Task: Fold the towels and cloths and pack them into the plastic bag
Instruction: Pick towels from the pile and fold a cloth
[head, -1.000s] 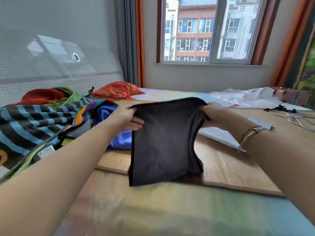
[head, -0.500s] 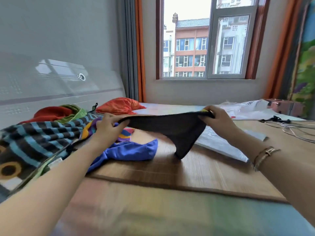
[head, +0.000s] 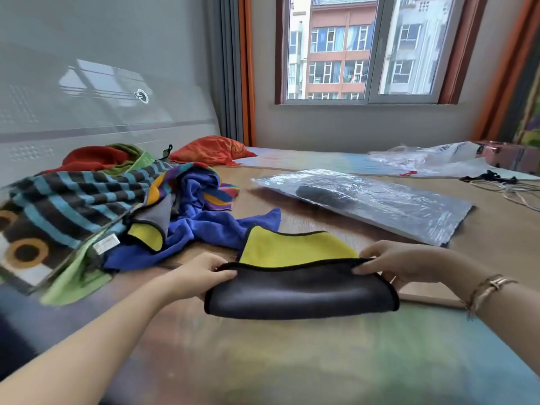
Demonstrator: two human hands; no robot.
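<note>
Both hands — left (head: 201, 276), right (head: 394, 261) — pinching.

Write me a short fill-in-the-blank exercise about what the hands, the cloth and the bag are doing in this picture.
1. The left hand and right hand both pinch the folded edge of the dark cloth, whose inner side is ____.
2. The clear plastic bag lies flat with one ____ item already inside.
3. The blue towel sits in the unfolded pile on the ____ side of the cloth.

Missing words: yellow; dark; left
</note>
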